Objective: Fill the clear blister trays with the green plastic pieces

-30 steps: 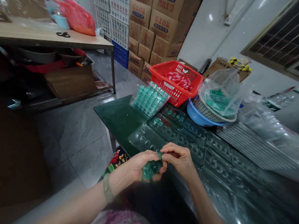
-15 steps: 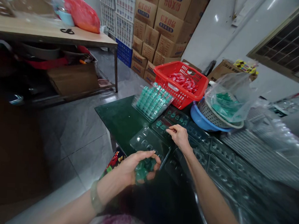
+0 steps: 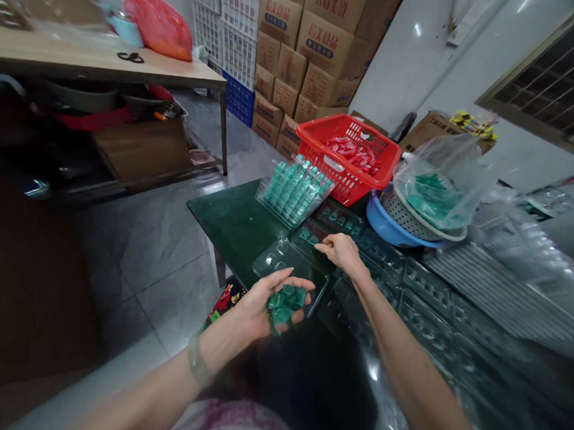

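Cupped palm up, my left hand [image 3: 262,307] holds a heap of green translucent pieces [image 3: 285,304], its fingers curled around them. My right hand [image 3: 342,252] has its fingertips pinched together over a clear plastic tray [image 3: 309,237] with a few green pieces in its far cavities. What sits in the pinch, if anything, is hidden. Another clear tray [image 3: 269,256] lies just beyond my left hand, partly covered by it. Behind the right hand, a further tray [image 3: 341,219] holds a row of green pieces.
Filled trays stand stacked [image 3: 295,191] on the dark green table [image 3: 228,218]. Behind are a red basket [image 3: 338,173] of red-and-white wrapped pieces and a blue basin [image 3: 388,224] under a grey colander with a bag of green pieces. More clear trays [image 3: 426,282] spread to the right.
My left hand has opened wider and tilted up, showing more of the green pieces. My right hand has shifted slightly left and nearer over the tray, where another green piece shows.
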Demonstrator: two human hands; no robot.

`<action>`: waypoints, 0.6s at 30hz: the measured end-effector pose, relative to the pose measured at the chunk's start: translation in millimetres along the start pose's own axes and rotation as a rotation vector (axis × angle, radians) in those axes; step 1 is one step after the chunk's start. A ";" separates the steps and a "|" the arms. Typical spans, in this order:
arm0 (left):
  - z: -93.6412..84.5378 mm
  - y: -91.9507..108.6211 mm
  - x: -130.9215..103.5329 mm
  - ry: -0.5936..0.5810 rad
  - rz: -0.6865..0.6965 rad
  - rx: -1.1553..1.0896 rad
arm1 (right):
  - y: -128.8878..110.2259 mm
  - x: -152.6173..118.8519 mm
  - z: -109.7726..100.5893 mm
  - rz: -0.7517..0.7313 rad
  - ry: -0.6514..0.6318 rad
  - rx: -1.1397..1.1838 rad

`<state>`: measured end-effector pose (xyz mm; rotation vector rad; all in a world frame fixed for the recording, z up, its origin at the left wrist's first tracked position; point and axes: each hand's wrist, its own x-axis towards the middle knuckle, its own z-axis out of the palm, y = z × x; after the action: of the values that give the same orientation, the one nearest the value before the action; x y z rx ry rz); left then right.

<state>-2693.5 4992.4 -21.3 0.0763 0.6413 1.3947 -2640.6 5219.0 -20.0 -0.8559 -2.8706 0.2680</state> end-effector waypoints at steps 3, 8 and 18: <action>-2.8 0.2 -1.8 0.029 0.085 0.016 | 2.4 -11.4 -9.1 0.010 0.069 0.088; -2.6 -0.1 1.4 0.085 0.153 0.026 | -19.8 -58.4 -32.1 -0.207 0.092 0.456; 8.5 -1.2 5.7 0.139 0.134 0.075 | -51.8 -109.0 -39.8 -0.354 -0.055 0.498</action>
<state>-2688.3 5000.1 -16.9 0.0839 0.8170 1.5142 -2570.4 5121.3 21.2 -0.2509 -2.7337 0.9165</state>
